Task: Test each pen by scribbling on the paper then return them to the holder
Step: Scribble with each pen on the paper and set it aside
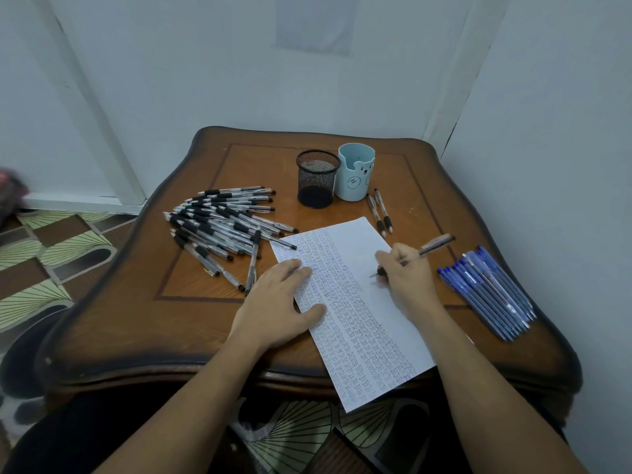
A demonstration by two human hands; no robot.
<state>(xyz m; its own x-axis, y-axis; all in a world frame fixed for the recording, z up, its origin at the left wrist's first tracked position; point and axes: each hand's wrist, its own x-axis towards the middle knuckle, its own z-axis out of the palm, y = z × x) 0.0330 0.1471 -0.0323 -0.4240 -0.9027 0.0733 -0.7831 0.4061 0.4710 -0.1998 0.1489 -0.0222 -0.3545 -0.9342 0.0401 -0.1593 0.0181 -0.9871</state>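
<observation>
Right hand (pixel 408 277): fingers clamped on pen (pixel 431 248), tip on paper (pixel 355 302). Left hand (pixel 284 302): fingers spread flat, pressing paper on counter (pixel 136 319).

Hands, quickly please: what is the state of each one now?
Left hand: open, pressing flat on the paper.
Right hand: holding a pen, its tip at the paper.

Nothing can be read. The paper (pixel 355 313) carries columns of small, repeated handwritten marks in blue and dark ink, too small and blurred to make out. The cup (pixel 354 179) bears only a drawn bear face
</observation>
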